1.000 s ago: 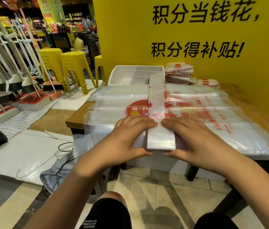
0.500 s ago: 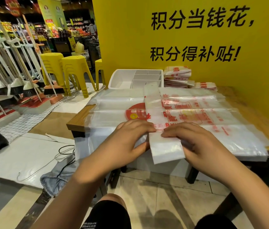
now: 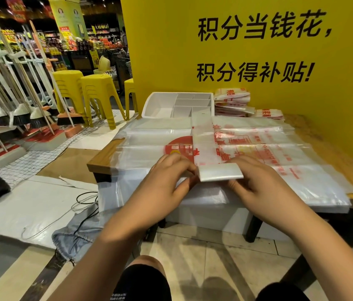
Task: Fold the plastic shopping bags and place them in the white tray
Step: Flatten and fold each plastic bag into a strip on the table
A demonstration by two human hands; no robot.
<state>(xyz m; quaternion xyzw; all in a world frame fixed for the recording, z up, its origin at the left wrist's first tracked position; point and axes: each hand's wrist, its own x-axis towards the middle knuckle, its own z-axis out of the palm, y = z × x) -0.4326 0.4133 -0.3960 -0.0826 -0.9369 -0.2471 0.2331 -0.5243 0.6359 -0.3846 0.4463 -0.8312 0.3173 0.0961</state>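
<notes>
The bag strip (image 3: 202, 140) lies across the flat bags (image 3: 279, 153), pointing toward the far white tray (image 3: 160, 105). The left hand (image 3: 167, 181) and right hand (image 3: 264, 187) pinch its turned-over near end at either corner. Best keep edges square and press each crease flat before folding on.

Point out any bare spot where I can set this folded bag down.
Bare wood runs along the table's right edge, between the spread flat bags and the yellow wall; the white tray's left compartment looks free. Crowded: folded stacks beside the tray.
</notes>
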